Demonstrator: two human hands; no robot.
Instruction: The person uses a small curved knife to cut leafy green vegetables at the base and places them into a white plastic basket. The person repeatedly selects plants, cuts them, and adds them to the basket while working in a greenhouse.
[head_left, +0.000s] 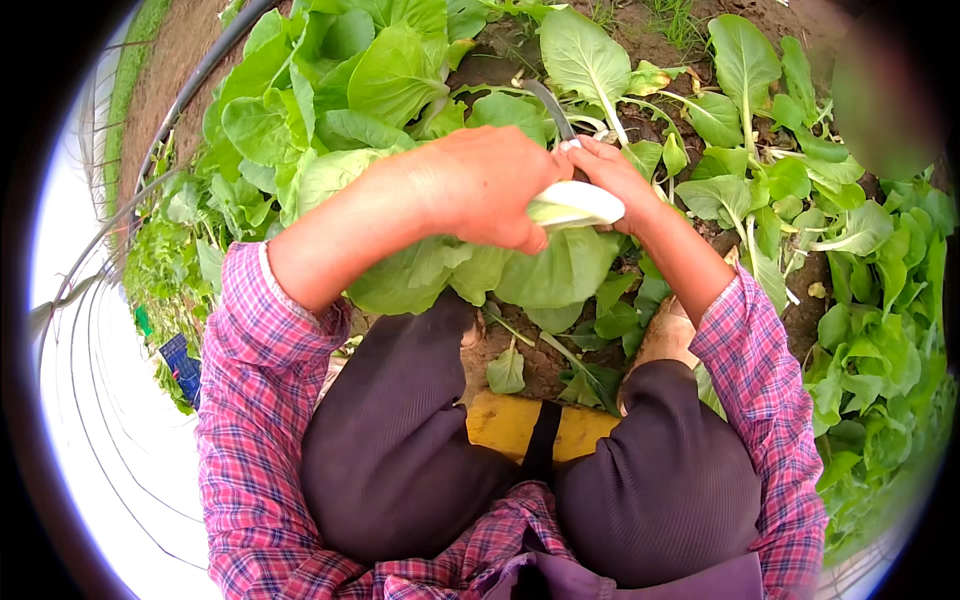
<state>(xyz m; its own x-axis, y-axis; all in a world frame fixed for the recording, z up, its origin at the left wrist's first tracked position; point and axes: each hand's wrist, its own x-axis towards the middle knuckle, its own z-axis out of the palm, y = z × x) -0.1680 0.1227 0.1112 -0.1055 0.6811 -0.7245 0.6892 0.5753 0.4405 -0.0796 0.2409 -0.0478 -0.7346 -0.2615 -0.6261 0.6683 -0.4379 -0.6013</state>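
My left hand (495, 187) is closed round a leafy green head with broad pale leaves (559, 270), its white stalk end (581, 204) pointing right. My right hand (611, 180) meets it at that end and grips a tool with a curved metal blade, apparently a sickle or curved knife (551, 109), which points up and left, away from me. The tool's handle is hidden in the fingers. Cut leaves with white stems (600, 67) lie on the soil just beyond the blade.
Uncut leafy greens (397, 75) stand at the upper left, and another bed of greens (885, 337) lies at the right. Loose leaves (716, 199) litter the brown soil. A black hose (199, 71) curves along the left. Between my legs is a yellow seat (502, 424) with a black strap.
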